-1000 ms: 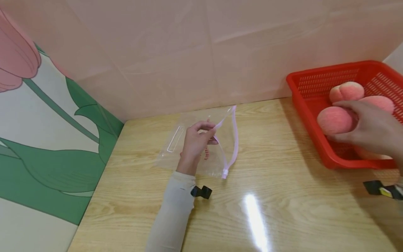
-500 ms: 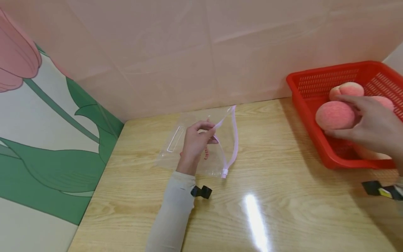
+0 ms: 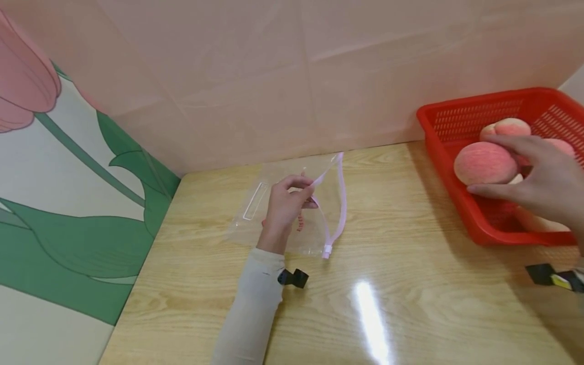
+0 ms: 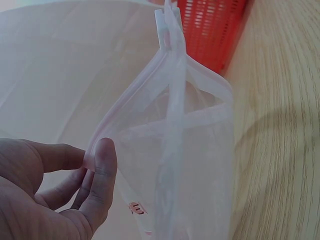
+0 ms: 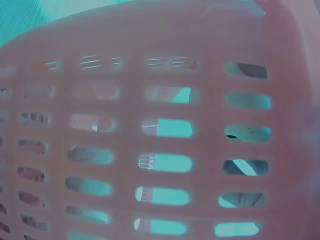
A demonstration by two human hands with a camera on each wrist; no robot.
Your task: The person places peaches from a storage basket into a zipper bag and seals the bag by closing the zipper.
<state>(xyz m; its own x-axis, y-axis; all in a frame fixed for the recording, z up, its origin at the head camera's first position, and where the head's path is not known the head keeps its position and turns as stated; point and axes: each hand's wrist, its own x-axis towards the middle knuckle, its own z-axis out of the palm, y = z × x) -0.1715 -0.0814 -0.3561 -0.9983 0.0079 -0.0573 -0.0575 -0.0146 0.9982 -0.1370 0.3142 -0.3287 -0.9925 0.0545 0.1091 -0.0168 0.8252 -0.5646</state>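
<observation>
My left hand (image 3: 284, 205) pinches the purple-edged mouth of a clear zip bag (image 3: 342, 203) lying on the table. In the left wrist view, the thumb and fingers of that hand (image 4: 65, 185) hold one side of the mouth away from the other, and the bag (image 4: 200, 165) gapes; a slider sits at one end of the zip. My right hand (image 3: 549, 175) grips a pink peach (image 3: 483, 163) between thumb and fingers, over the left part of a red basket (image 3: 490, 236). Several other peaches lie beneath and behind it. The right wrist view shows only the basket's slotted wall (image 5: 207, 147).
The wooden table (image 3: 410, 304) ends at a pink-covered wall (image 3: 237, 91) behind. A panel with a painted tulip (image 3: 68, 213) borders it on the left. The basket stands at the back right, to the right of the bag.
The right hand has raised the peach slightly, up and leftward off the others in the basket. The left hand and the bag have stayed in place.
</observation>
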